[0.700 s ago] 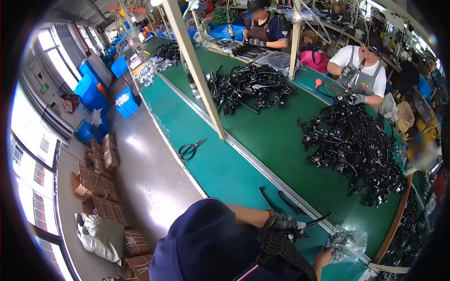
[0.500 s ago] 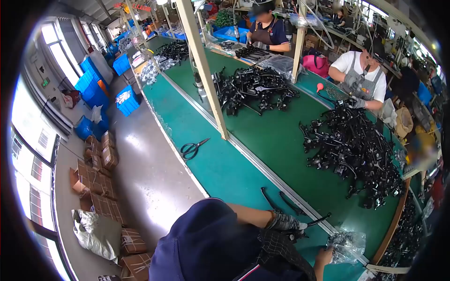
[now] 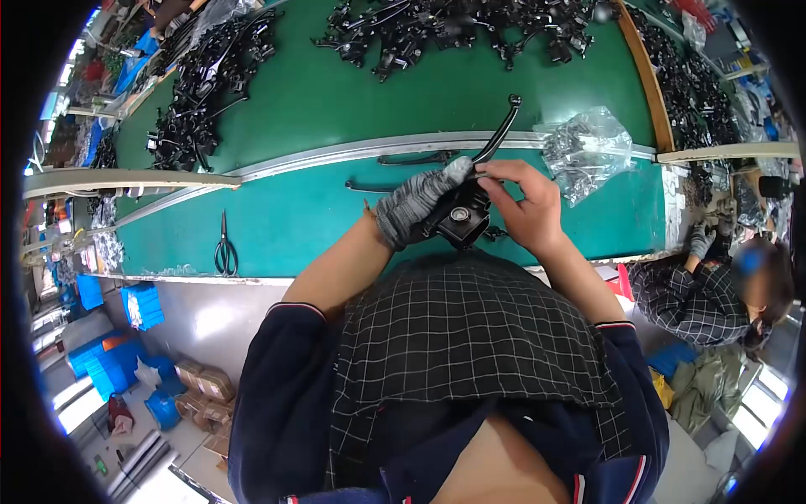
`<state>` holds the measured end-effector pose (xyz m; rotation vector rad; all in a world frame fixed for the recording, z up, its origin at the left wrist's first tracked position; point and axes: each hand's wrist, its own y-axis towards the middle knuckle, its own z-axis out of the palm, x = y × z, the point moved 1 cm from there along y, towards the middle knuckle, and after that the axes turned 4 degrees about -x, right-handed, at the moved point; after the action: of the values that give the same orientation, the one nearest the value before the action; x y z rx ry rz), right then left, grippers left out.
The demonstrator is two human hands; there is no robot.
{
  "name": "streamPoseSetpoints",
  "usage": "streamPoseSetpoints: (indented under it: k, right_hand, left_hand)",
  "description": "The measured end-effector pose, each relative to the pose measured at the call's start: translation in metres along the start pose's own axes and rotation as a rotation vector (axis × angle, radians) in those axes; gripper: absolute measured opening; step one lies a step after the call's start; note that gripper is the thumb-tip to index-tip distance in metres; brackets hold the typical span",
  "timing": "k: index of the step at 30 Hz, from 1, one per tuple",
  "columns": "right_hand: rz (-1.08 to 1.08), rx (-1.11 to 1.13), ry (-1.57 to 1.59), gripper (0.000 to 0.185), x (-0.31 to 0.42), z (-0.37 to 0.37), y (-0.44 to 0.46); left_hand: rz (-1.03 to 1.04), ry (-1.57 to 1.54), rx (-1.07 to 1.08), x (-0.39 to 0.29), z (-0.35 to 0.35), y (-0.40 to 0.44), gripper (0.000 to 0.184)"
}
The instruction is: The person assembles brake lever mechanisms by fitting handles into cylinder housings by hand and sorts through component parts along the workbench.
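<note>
My left hand (image 3: 417, 204), in a grey knitted glove, is closed around a black brake lever (image 3: 501, 134) in front of my apron. Its curved blade points up and away, and a blocky housing with a round silver detail hangs below the glove. Bare, my right hand (image 3: 531, 210) pinches thumb and forefinger together at the lever's pivot; whatever small thing is between the fingertips is hidden. Just beyond the glove, two more black levers (image 3: 374, 186) lie on the green table (image 3: 294, 223). A clear plastic bag (image 3: 588, 151) of small metal parts rests right of my right hand.
Black scissors (image 3: 225, 252) lie at the left near the table edge. A metal rail (image 3: 336, 154) runs across the table. Beyond it are piles of black lever parts (image 3: 403, 38). A post (image 3: 126, 181) crosses at left. A co-worker (image 3: 701, 294) sits at right.
The view has swung to the right and down onto my hands. My right hand has moved from beside the plastic bag to the brake lever, which my left hand still holds.
</note>
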<state>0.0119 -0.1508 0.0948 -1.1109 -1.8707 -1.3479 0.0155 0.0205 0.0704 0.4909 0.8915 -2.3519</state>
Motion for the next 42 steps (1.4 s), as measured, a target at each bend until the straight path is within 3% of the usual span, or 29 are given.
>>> streamPoseSetpoints:
  k: [1,10,13,15,18,19,22,25,27,29,31,34,39,42]
  right_hand:
    - [-0.142,0.045,-0.120,0.019,0.002,-0.002,0.002]
    - [-0.240,0.116,-0.286,0.021,-0.006,-0.009,0.000]
    - [-0.189,0.454,-0.218,0.024,-0.020,-0.013,0.000]
    - [-0.192,0.451,-0.190,0.025,-0.021,-0.011,0.000]
    - [-0.189,0.460,-0.119,0.028,-0.024,-0.009,0.007]
    - [-0.232,0.440,-0.167,0.031,-0.024,-0.010,0.012]
    - [-0.320,0.400,-0.258,0.038,-0.024,-0.012,0.021]
    - [0.181,0.892,-0.332,0.051,-0.034,-0.019,0.019]
    - [0.184,0.933,-0.357,0.054,-0.039,-0.021,0.024]
    - [0.212,0.992,-0.430,0.061,-0.044,-0.027,0.027]
    - [0.266,0.896,-0.423,0.060,-0.059,-0.028,0.025]
    - [0.339,0.737,-0.409,0.059,-0.084,-0.023,0.024]
    - [0.519,0.603,-0.273,0.056,-0.117,-0.008,0.046]
    - [0.673,0.592,-0.149,0.055,-0.141,-0.004,0.068]
  left_hand:
    - [0.005,0.000,0.007,0.000,0.002,0.001,0.041]
    - [-0.068,0.102,0.049,0.005,-0.005,0.002,0.053]
    - [-0.062,0.231,0.072,-0.001,-0.002,-0.002,0.051]
    - [-0.043,0.349,0.062,-0.001,-0.002,0.000,0.049]
    - [0.280,0.692,0.223,0.010,-0.017,0.018,0.038]
    - [0.280,0.696,0.226,0.004,-0.015,0.020,0.038]
    - [-0.237,0.559,0.213,-0.016,-0.013,0.018,0.037]
    - [-0.332,0.662,0.220,-0.024,-0.005,0.030,0.036]
    - [-0.391,0.712,0.221,-0.031,-0.004,0.028,0.039]
    - [-0.187,0.516,0.270,-0.045,-0.005,0.022,0.054]
    - [-0.112,0.423,0.322,-0.048,-0.009,0.029,0.063]
    - [-0.126,0.290,0.014,-0.032,-0.027,0.043,0.068]
    - [-0.071,0.269,-0.012,-0.060,-0.044,0.087,0.059]
    - [-0.039,0.122,0.087,-0.081,-0.045,0.115,0.061]
